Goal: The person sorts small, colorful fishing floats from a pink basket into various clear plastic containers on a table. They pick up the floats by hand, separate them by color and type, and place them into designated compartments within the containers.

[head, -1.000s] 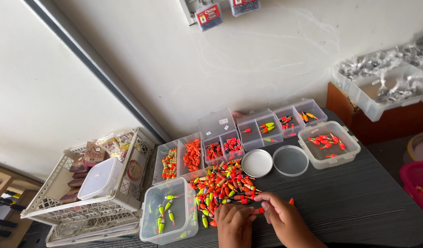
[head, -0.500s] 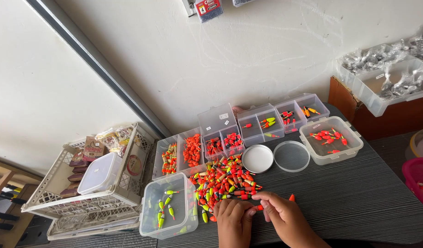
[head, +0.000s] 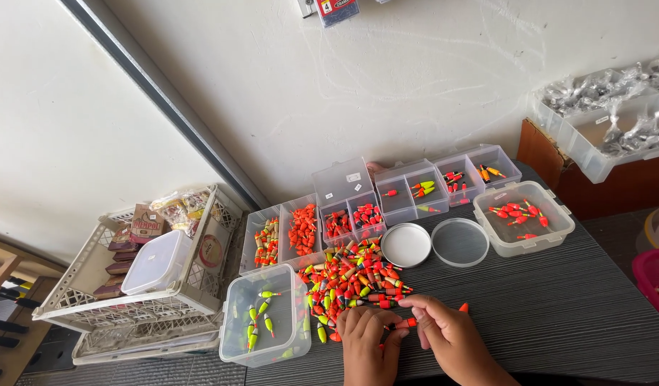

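From the head view, both hands are working at the near edge of a dark, wood-grained bench (head: 558, 314), right against a heap of small orange, red and yellow fishing floats (head: 354, 275) that is lying loose on the bench top. The left hand (head: 365, 339) is resting just below the heap with its fingers curled together around the end of one slim orange-and-black float (head: 401, 324), and the right hand (head: 451, 332), just to the right of the heap, is pinching the other end of that same float between thumb and fingertips. A single orange float (head: 463, 307) is peeking out behind the right hand. Left of the heap a clear open tub (head: 266, 325) is holding a few yellow-green floats. Behind the heap a row of clear compartment boxes (head: 322, 225) is standing along the white wall, partly filled with sorted floats. To the heap's right two round lids (head: 406, 245) are lying flat, and beyond them a clear square tub (head: 524, 218) is holding a few red floats. Far left of the heap, white plastic crates (head: 129, 286) are sitting stacked beside the bench.
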